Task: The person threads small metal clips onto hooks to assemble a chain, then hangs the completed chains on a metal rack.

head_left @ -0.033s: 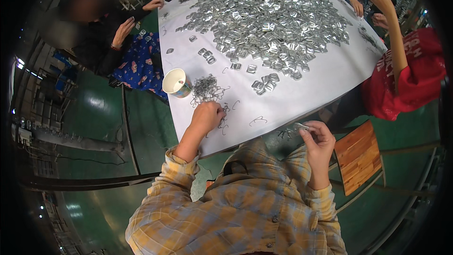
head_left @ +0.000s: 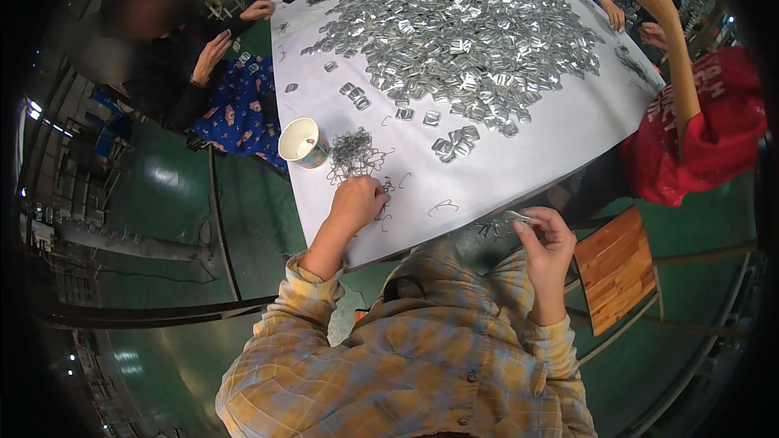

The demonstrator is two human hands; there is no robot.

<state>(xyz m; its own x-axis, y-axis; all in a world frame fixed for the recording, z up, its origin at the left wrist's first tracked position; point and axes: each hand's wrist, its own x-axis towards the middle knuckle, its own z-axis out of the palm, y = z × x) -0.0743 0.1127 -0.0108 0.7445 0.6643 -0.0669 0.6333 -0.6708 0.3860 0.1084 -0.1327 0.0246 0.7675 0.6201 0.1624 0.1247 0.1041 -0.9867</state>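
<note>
My left hand rests on the white-covered table at the near edge of a pile of thin bent wire pieces. Its fingertips are closed in a pinch among a few loose wires, and what they hold is hidden. Off the table's near edge, above my lap, my right hand grips a small flat silver metal buckle between thumb and fingers. A large heap of similar metal buckles covers the far middle of the table. Nearer me lies a small cluster of buckles.
A paper cup stands by the table's left edge. Co-workers sit around the table, one in a red shirt at right and one in dark clothes at left. A wooden stool is at my right.
The left co-worker's far hand has shifted slightly to the left. My own hands hold their places.
</note>
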